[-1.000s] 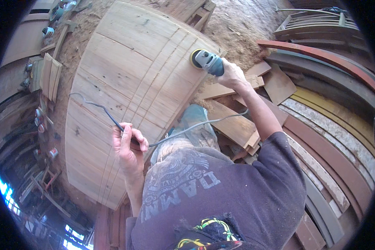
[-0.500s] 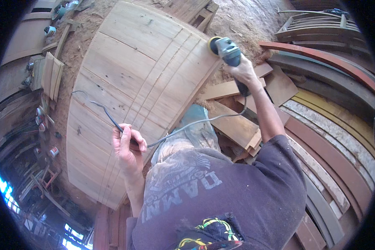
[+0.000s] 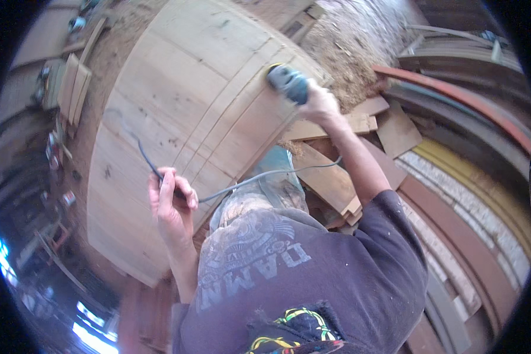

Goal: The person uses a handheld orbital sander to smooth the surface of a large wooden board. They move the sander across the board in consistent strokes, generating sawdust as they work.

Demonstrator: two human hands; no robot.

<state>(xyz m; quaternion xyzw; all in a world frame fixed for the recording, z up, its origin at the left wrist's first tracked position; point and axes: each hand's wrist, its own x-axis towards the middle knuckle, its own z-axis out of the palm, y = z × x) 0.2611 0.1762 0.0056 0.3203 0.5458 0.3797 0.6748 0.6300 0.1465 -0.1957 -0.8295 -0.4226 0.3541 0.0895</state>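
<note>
A large pale panel of joined wooden boards (image 3: pixel 159 112) lies in front of me, with several long grooves running across it. My right hand (image 3: pixel 321 106) is wrapped round a blue-grey angle grinder (image 3: pixel 290 84), whose yellow-rimmed disc is over the panel near its far right edge. Whether the disc touches the wood I cannot tell. Over the panel's near side, my left hand (image 3: pixel 174 197) pinches the grinder's dark grey power cord (image 3: pixel 248 180). From there the cord runs one way across the panel and the other way beneath my right forearm.
Loose board offcuts (image 3: pixel 330 177) lie to the right of the panel. Beyond them long planks (image 3: pixel 454 206) are stacked, one reddish and one yellow. Sawdust (image 3: pixel 342 53) covers the ground at the far side. More wood pieces (image 3: pixel 74 91) stand at the left.
My right hand has moved the grinder left, from the panel's right edge in over the boards. My left hand, still on the cord, has shifted slightly left. The view has tilted a little.
</note>
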